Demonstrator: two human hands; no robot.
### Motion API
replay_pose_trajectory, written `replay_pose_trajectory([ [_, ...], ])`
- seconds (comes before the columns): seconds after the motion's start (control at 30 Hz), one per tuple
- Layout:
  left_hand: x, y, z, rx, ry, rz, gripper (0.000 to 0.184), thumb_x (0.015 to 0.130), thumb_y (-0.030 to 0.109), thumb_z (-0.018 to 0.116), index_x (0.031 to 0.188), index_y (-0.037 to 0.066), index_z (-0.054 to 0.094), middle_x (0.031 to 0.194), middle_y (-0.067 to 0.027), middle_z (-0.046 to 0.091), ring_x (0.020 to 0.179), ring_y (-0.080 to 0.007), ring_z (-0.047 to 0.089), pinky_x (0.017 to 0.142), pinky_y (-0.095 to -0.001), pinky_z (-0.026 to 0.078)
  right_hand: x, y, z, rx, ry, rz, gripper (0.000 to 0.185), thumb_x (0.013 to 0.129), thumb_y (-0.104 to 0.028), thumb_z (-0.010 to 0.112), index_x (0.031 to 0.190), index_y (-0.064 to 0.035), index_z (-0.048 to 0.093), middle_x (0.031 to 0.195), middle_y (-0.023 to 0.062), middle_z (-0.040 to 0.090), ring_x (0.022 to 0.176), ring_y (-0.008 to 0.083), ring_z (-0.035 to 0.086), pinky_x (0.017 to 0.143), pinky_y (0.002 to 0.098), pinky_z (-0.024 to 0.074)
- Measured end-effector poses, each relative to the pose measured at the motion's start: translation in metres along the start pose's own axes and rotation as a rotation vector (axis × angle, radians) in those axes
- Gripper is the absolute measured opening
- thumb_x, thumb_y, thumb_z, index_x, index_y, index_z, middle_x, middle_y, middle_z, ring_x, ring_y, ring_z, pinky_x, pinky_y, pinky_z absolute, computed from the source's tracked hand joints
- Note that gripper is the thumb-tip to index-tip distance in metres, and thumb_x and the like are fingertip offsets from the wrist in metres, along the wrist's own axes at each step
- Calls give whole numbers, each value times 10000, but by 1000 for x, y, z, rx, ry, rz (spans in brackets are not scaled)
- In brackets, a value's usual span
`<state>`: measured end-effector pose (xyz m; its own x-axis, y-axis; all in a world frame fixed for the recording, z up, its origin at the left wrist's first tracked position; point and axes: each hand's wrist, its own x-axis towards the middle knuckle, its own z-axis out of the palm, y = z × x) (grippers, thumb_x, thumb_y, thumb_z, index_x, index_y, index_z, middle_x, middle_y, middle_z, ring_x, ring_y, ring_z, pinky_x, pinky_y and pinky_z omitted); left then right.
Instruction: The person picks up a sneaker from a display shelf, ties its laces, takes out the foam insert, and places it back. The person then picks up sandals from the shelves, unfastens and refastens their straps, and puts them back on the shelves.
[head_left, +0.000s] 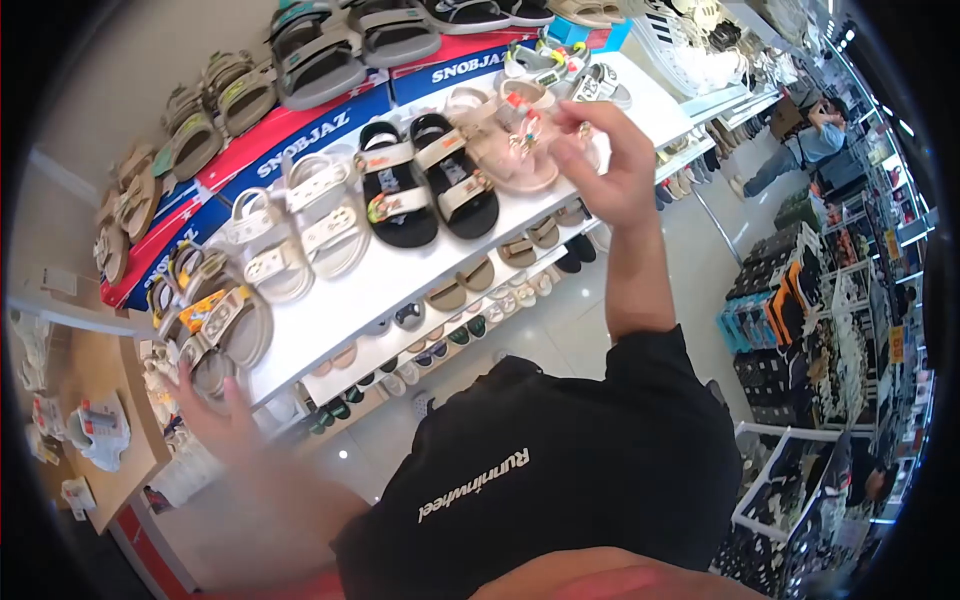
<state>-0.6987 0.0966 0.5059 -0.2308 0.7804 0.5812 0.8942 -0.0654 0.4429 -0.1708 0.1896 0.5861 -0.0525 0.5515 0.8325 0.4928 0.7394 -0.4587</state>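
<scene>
My right hand point(618, 170) is raised over the far right of the white shelf point(330, 290), beside a pair of pale pink sandals point(515, 150) with colourful trim. Its thumb and forefinger are apart, and I cannot tell whether they touch a sandal. Blurred by motion, my left hand point(220, 415) is at the shelf's left end with its fingers spread, close to the grey-beige sandals point(240, 325). Between my hands stand white sandals point(325, 215) and black sandals with cream straps point(400, 185).
Behind the row is a red and blue SNOBJAZ display board point(310, 145), with grey sandals point(315, 65) above it. Lower shelves point(450, 310) hold more shoes. A wooden counter point(120, 400) stands at left. Another person point(815, 140) is at the far right, near stacked goods point(770, 310).
</scene>
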Motion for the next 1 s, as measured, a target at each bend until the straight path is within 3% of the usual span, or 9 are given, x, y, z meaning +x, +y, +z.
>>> replay_pose_trajectory([
  [0.1, 2, -1, 12, 5, 173, 28, 610, 1022, 312, 552, 1550, 42, 411, 1652, -256, 262, 1569, -364, 163, 1247, -465, 147, 27, 80, -68, -230, -106, -82, 382, 763, 7, 666, 1139, -27, 726, 1065, 123, 720, 996, 284, 671, 909, 369, 526],
  [0.23, 24, 7, 14, -87, 30, -90, 544, 1031, 273, 523, 1537, 84, 457, 1645, -245, 290, 1555, -353, 213, 1243, -448, 162, 41, 163, -103, -476, -462, -51, 447, 788, -293, 760, 1215, -168, 724, 1193, 87, 672, 1198, 302, 571, 1053, 452, 418],
  [0.33, 35, 0, 17, -69, -83, -101, 541, 920, 169, 662, 1448, 106, 562, 1609, -252, 336, 1505, -371, 306, 1230, -441, 203, 34, 191, -102, -615, -584, -54, 589, 742, -455, 818, 1265, -216, 694, 1202, 86, 665, 1212, 301, 560, 1080, 498, 378],
  [0.4, 40, 0, 20, -77, -92, -104, 537, 848, 188, 781, 1345, 80, 608, 1593, -246, 357, 1488, -361, 336, 1218, -437, 240, 38, 188, -105, -711, -620, -24, 674, 699, -520, 845, 1283, -229, 675, 1187, 87, 671, 1199, 305, 565, 1087, 529, 358],
  [0.57, 43, 25, 22, -73, -153, -151, 561, 826, 205, 830, 1321, 52, 612, 1555, -248, 395, 1459, -359, 371, 1205, -430, 264, 31, 209, -134, -506, -496, 5, 641, 675, -434, 890, 1216, -151, 695, 1091, 123, 684, 1075, 312, 620, 939, 398, 489],
  [0.7, 39, 70, 41, -27, -136, -98, 568, 823, 218, 834, 1319, 49, 615, 1545, -257, 400, 1433, -370, 395, 1196, -428, 280, 24, 230, -166, -444, -430, 125, 659, 675, -407, 909, 1213, -95, 689, 1116, 160, 702, 1011, 344, 651, 886, 426, 518],
  [0.8, 37, 95, 59, 11, -113, -63, 535, 818, 224, 833, 1296, 83, 639, 1546, -270, 391, 1418, -385, 410, 1185, -443, 301, 16, 247, -193, -612, -416, 145, 666, 669, -390, 922, 1210, -79, 689, 1131, 156, 702, 1009, 329, 658, 874, 415, 524],
  [0.9, 34, 121, 76, -23, -94, -34, 519, 813, 240, 834, 1279, 102, 651, 1543, -278, 385, 1448, -400, 378, 1180, -454, 310, 0, 252, -212, -610, -256, 115, 673, 670, -393, 925, 1205, -64, 684, 1077, 144, 697, 976, 305, 665, 849, 407, 524],
  [1.0, 36, 143, 87, -63, -118, -38, 507, 818, 257, 829, 1272, 111, 656, 1550, -291, 359, 1485, -418, 326, 1177, -460, 313, -10, 250, -227, -627, -225, 252, 677, 671, -383, 930, 1205, -50, 679, 1069, 133, 696, 968, 287, 671, 857, 391, 528],
])
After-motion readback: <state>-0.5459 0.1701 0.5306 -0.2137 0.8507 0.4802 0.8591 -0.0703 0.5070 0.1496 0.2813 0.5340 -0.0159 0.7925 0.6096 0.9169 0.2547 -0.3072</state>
